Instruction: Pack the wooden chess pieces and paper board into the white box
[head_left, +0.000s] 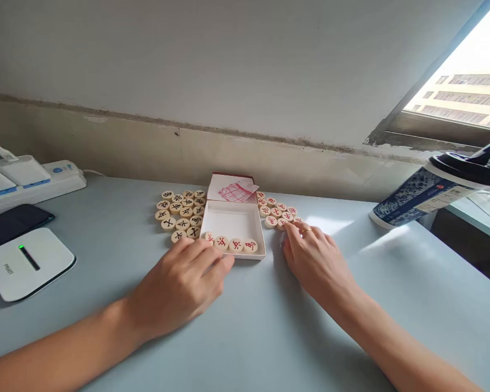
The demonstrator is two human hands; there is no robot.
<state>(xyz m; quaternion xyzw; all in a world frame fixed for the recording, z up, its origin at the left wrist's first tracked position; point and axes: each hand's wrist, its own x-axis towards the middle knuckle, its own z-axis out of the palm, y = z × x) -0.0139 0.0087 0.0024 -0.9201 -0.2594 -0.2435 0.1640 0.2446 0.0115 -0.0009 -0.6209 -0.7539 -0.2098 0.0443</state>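
A small white cardboard box lies on the desk with its lid folded back. Along its front wall is a row of several Chinese chess pieces with red characters; the leftmost looks tilted. My left hand is curled around the box's front left corner, hiding that corner, with the thumb at the front edge. To the right of the box, round pieces with red characters are grouped flat. My right hand reaches them, its thumb and index fingertip closed at a red-character piece on the near side.
Black-character pieces lie left of the box. A patterned paper rests in the lid. Farther left are a white device, a dark phone and a power strip. A lidded blue cup leans at right.
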